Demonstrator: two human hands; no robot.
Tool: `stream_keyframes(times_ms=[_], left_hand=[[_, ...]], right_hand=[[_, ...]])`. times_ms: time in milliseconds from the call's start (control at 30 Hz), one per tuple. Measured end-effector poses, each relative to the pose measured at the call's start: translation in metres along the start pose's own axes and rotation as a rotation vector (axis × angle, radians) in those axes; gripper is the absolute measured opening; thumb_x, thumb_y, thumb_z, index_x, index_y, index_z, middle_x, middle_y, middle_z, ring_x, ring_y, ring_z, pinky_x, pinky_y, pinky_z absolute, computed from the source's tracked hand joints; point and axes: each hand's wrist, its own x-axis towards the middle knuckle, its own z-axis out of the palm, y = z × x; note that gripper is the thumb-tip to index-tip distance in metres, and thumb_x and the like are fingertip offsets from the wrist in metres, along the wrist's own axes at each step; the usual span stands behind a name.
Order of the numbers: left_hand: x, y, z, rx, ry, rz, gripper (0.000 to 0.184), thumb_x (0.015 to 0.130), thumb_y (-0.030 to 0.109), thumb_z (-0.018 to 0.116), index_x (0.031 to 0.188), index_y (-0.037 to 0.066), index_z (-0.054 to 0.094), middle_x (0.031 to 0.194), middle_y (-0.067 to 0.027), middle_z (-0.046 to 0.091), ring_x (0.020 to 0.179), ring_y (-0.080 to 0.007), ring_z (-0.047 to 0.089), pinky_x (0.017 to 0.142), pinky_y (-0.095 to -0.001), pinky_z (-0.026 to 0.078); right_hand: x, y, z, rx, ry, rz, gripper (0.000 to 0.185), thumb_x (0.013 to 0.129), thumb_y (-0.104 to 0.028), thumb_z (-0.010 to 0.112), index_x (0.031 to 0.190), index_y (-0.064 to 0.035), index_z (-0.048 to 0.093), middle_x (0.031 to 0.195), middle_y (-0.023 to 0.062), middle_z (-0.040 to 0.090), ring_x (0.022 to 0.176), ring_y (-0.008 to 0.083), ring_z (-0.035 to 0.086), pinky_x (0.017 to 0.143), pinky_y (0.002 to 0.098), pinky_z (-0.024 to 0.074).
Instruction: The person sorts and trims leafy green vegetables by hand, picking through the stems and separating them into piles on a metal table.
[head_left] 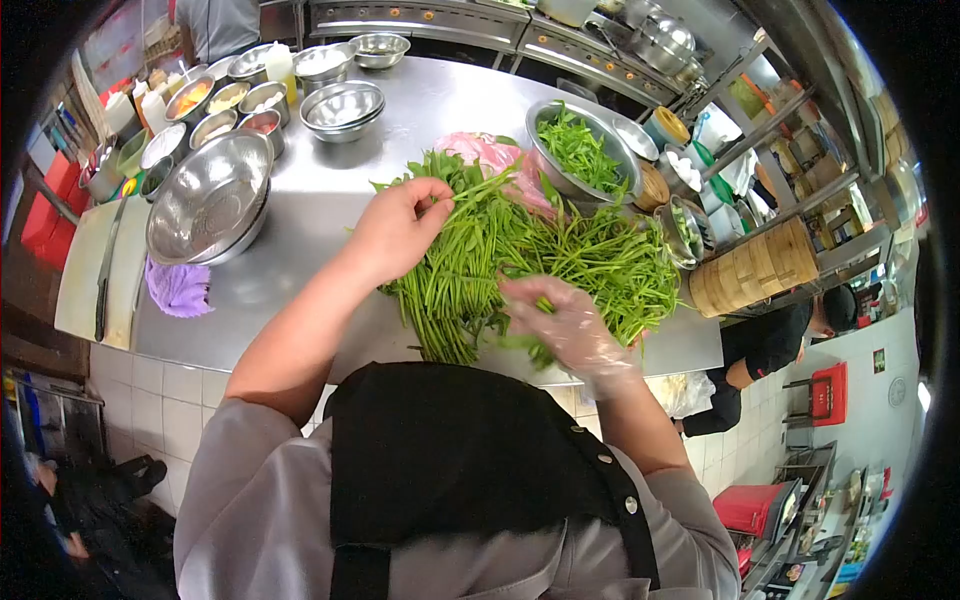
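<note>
head view: left hand point(405, 228) pinches leafy stems point(484, 191); gloved right hand point(560, 318) blurred, can't tell its grip; greens point(450, 290) hide some worktop point(320, 218)

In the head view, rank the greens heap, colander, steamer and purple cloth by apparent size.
1. Greens heap
2. Colander and steamer: too alike to rank
3. Purple cloth

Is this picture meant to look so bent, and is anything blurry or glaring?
Head view: probably a very wide lens, since the corners are black and the steel table's far edge curves; head view: whitish glare washes over the table's far part; head view: the gloved right hand looks slightly blurred, the bare left hand crisper.
</note>
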Motion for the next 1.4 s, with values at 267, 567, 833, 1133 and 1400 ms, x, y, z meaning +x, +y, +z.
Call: stream_keyframes(times_ms=[267,567,833,1133,1400], left_hand=[[-0.01,0.015,-0.001,-0.138,-0.084,0.026,0.019,0.1,0.015,0.064,0.111,0.0,0.067,0.084,0.0014,0.066,0.076,-0.0073,0.058,0.069,-0.0255,0.048],[-0.026,0.019,-0.037,-0.07,0.049,-0.047,0.021,0.098,0.011,0.067,0.116,0.003,0.072,0.083,0.0037,0.065,0.074,-0.0046,0.056,0.066,-0.0236,0.047],[-0.033,0.021,-0.024,0.213,0.162,0.178,0.019,0.093,0.011,0.071,0.11,0.002,0.072,0.096,-0.0114,0.069,0.074,-0.0166,0.064,0.07,-0.0295,0.054],[-0.047,0.024,-0.016,0.029,0.016,0.166,0.018,0.093,0.011,0.072,0.108,0.002,0.073,0.092,-0.0096,0.068,0.075,-0.0153,0.063,0.071,-0.0299,0.053],[-0.09,-0.016,0.025,0.032,-0.31,0.07,0.022,0.098,0.017,0.065,0.109,0.0,0.073,0.097,-0.0189,0.074,0.089,-0.0282,0.072,0.081,-0.0377,0.055]], right_hand=[[0.073,-0.01,0.033,-0.692,0.052,-0.247,0.037,0.096,-0.018,0.061,0.132,-0.0072,0.063,0.107,0.0266,0.07,0.098,0.0424,0.068,0.087,0.0467,0.0553],[0.055,-0.028,0.019,-0.727,-0.025,-0.261,0.03,0.099,-0.024,0.062,0.124,-0.0097,0.068,0.101,0.0201,0.073,0.089,0.0301,0.073,0.069,0.0416,0.0584],[0.029,-0.081,-0.017,-0.727,0.321,-0.68,0.025,0.091,-0.017,0.065,0.115,-0.0117,0.07,0.092,0.0172,0.072,0.085,0.0387,0.071,0.072,0.0457,0.057],[0.044,-0.066,-0.003,-0.971,0.201,-0.572,0.016,0.084,-0.012,0.07,0.099,-0.0081,0.07,0.083,0.0167,0.068,0.08,0.0385,0.068,0.069,0.0479,0.0547],[0.018,0.025,0.017,-0.733,0.076,-0.568,0.009,0.083,-0.011,0.066,0.089,-0.004,0.065,0.08,0.0157,0.066,0.079,0.0354,0.068,0.084,0.0448,0.0555]])
